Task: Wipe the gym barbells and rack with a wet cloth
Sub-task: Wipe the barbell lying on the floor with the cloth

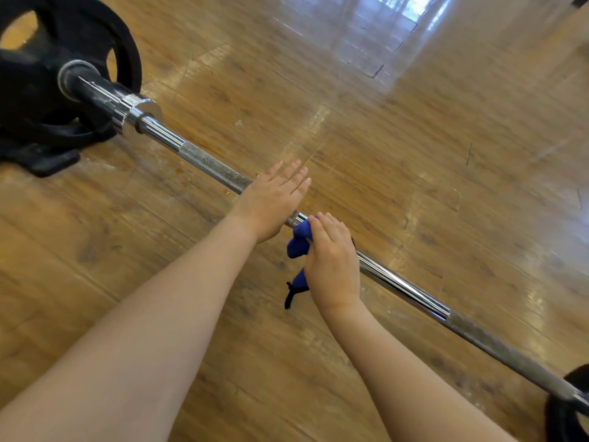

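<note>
Your left hand (273, 200) lies flat across the barbell (210, 169), fingers straight and spread a little, palm pressing down on the shaft just where the knurled grip ends. Just to its right, your right hand (331, 263) is curled round the shaft and grips a blue cloth (298, 242) against it; a fold of the cloth bulges out on the near-left side of your fist, and a dark tag hangs below it. The barbell runs from far left to near right over the wooden floor (414, 138). Black weight plates (41, 90) sit on its far-left end, and another black plate (570, 409) shows at the near-right edge.
</note>
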Action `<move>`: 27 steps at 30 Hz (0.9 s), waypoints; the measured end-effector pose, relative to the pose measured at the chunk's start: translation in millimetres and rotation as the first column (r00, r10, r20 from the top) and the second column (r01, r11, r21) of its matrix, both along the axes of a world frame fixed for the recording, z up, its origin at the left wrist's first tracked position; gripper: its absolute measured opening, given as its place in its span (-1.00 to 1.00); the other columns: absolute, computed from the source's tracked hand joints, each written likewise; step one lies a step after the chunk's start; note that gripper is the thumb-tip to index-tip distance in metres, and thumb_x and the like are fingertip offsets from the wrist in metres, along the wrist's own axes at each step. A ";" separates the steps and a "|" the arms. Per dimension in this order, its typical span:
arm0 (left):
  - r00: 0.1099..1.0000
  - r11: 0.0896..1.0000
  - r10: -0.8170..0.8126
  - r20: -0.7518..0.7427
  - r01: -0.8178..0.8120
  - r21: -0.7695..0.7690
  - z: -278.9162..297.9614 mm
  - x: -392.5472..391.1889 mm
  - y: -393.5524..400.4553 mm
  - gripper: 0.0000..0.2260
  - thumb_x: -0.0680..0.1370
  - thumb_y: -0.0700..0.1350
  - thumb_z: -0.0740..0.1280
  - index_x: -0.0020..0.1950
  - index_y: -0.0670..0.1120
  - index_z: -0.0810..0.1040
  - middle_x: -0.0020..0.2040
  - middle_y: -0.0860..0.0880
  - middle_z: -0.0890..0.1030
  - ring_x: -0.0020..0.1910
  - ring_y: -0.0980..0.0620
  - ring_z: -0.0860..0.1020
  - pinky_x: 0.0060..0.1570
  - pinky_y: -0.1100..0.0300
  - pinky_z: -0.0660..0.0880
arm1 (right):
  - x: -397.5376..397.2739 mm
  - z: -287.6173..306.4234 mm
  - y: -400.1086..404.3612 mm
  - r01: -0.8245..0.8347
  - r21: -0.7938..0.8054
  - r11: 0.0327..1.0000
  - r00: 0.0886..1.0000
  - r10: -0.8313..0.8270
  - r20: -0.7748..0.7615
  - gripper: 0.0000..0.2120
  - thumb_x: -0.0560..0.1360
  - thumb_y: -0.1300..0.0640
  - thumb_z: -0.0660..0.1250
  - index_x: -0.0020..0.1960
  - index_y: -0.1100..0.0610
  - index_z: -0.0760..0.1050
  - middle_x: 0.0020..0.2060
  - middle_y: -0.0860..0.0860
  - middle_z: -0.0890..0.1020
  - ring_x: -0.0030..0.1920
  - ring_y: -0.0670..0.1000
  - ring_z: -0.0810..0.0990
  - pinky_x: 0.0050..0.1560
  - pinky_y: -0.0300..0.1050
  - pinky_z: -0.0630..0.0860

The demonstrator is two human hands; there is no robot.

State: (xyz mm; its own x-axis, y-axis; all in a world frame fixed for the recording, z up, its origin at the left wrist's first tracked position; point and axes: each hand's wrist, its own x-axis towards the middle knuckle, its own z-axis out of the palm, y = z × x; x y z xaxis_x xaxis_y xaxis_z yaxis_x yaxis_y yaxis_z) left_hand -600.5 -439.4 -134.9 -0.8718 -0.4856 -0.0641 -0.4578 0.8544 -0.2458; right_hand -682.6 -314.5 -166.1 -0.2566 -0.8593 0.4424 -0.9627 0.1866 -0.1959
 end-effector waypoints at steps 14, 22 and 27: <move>0.996 0.988 -0.028 -0.086 0.015 -0.152 -12.7 9.4 -2.2 -0.48 0.61 -0.27 0.01 0.54 -0.19 -0.08 0.54 -0.21 0.02 0.53 -0.14 -0.04 0.46 -0.01 -0.13 | -7.9 -7.0 27.2 0.055 -0.045 0.997 0.997 -0.058 -0.058 -0.60 0.26 0.46 0.33 0.10 0.35 0.59 0.09 0.25 0.62 0.07 0.26 0.61 0.09 0.15 0.54; 1.000 0.999 -0.010 0.007 0.010 -0.031 0.3 3.3 -4.1 -0.47 0.63 -0.25 0.02 0.55 -0.16 -0.14 0.55 -0.20 -0.14 0.53 -0.12 -0.19 0.47 0.01 -0.18 | 14.4 -1.3 -15.0 -0.012 0.035 0.999 1.000 0.013 -0.010 -0.47 0.15 0.48 0.53 0.12 0.36 0.57 0.09 0.26 0.61 0.08 0.25 0.61 0.07 0.14 0.55; 0.996 0.998 -0.016 0.086 0.011 0.055 11.0 0.2 -5.7 -0.38 0.57 -0.32 0.12 0.55 -0.12 -0.11 0.55 -0.17 -0.14 0.53 -0.09 -0.17 0.47 0.02 -0.16 | -5.5 -1.5 16.9 0.017 -0.001 1.000 0.999 -0.017 -0.027 -0.44 0.12 0.53 0.52 0.12 0.33 0.59 0.08 0.24 0.62 0.06 0.23 0.63 0.04 0.14 0.58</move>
State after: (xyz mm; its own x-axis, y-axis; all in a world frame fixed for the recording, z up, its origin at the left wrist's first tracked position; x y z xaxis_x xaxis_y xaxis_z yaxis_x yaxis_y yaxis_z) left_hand -600.2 -445.1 -123.9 -0.8685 -0.4673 -0.1655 -0.4249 0.8737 -0.2370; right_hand -688.1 -297.7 -167.6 -0.2591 -0.8547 0.4499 -0.9643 0.2027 -0.1703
